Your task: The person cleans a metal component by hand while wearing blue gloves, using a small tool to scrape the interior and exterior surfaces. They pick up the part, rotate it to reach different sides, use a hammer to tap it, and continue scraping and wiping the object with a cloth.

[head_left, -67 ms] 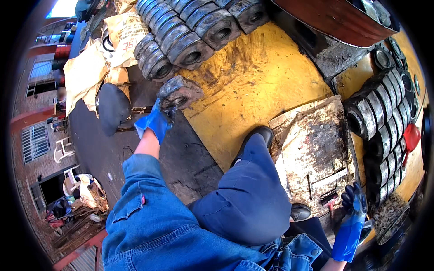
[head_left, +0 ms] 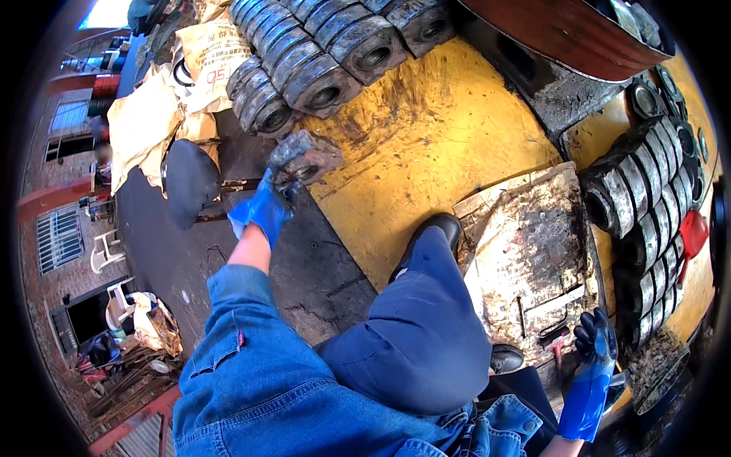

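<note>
My left hand (head_left: 263,209), in a blue rubber glove, reaches out to the left of centre. Its fingers are closed on the near end of a dark, grimy block with a round hole (head_left: 308,158), one of the same kind as those stacked behind it. That block is over the border between the dark floor and the yellow sheet. Low at the right, my right hand (head_left: 594,362), also gloved in blue with darkened fingers, hangs beside a worn board (head_left: 533,259). Its fingers are loosely bent and apart, with no held thing visible. A small red-handled tool (head_left: 559,349) is close to it.
Rows of similar blocks (head_left: 327,57) stand at the back on the yellow sheet (head_left: 434,114). More blocks (head_left: 647,221) are stacked at the right, near a red scoop-like piece (head_left: 693,233). A rusty drum (head_left: 563,34) is at the far right, a round dark seat (head_left: 190,184) at the left.
My left hand and the block have barely shifted. The view has moved very slightly; my right hand stays in place.
</note>
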Tool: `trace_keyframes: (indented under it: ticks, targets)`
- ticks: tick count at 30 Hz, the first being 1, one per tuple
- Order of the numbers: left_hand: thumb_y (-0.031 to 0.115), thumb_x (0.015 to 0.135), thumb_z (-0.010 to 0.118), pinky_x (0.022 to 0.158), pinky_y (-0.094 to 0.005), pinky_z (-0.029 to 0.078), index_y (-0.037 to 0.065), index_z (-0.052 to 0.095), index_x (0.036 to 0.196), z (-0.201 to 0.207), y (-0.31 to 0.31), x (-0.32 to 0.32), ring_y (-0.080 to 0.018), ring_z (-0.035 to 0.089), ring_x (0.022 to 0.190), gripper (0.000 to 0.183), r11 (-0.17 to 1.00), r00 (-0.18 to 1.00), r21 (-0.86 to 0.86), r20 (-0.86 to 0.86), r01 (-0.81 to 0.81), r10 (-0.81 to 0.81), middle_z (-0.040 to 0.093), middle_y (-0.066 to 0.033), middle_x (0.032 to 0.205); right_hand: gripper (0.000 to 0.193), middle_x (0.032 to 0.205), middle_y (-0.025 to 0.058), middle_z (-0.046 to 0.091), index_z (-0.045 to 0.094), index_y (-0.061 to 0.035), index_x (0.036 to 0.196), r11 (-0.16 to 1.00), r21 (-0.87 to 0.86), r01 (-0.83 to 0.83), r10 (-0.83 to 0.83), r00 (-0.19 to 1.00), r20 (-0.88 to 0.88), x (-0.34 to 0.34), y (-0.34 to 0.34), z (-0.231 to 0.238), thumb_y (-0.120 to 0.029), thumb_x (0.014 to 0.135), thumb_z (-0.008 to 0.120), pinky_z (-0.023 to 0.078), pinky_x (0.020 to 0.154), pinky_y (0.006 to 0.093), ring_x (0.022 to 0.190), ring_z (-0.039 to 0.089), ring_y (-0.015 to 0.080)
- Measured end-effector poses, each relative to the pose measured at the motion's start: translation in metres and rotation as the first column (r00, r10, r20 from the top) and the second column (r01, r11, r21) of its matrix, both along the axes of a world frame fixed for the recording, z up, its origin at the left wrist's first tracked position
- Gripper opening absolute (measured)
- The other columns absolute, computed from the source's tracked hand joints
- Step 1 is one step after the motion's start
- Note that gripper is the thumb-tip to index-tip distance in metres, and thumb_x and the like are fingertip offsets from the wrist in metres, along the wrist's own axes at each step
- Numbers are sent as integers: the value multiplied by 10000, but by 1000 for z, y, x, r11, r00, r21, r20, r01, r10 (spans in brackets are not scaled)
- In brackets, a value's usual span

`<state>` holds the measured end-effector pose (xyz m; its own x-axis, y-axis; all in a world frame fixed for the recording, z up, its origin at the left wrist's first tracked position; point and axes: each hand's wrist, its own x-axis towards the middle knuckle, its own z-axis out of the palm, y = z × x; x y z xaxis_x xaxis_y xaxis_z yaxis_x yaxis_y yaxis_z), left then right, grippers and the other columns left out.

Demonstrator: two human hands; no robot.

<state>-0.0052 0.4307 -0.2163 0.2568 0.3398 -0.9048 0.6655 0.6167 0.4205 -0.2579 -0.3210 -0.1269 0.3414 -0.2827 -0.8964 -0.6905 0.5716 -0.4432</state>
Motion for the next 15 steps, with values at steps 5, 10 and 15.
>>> trace_keyframes:
  ticks: [5, 10, 15]
  targets:
    - [528, 944, 489, 487, -254, 504, 64, 639, 1105, -65, -16, -69, -185, 620, 634, 513, 998, 957, -18, 284, -60, 62, 694, -86, 910, 493, 1100, 71, 609, 442, -132, 1397, 999, 25, -38, 38, 999, 10, 6, 4, -7, -268, 950, 597, 432, 523, 255, 656, 500, 138]
    - [459, 940, 473, 491, -256, 509, 22, 639, 1134, -70, -68, -60, -177, 656, 725, 506, 963, 974, -221, 133, -154, 186, 712, -69, 966, 531, 1046, 57, 613, 467, -133, 1385, 981, -149, -123, 121, 992, -29, 20, 27, -12, -265, 908, 659, 381, 503, 243, 628, 458, 127]
    - [441, 903, 538, 488, -265, 509, 63, 648, 1141, -124, -48, -9, -179, 680, 775, 459, 863, 924, -441, 165, -245, 346, 711, -57, 978, 600, 1108, 112, 594, 447, -123, 1395, 987, -117, -107, 96, 991, -98, 29, 30, -19, -284, 874, 697, 408, 541, 263, 659, 469, 147]
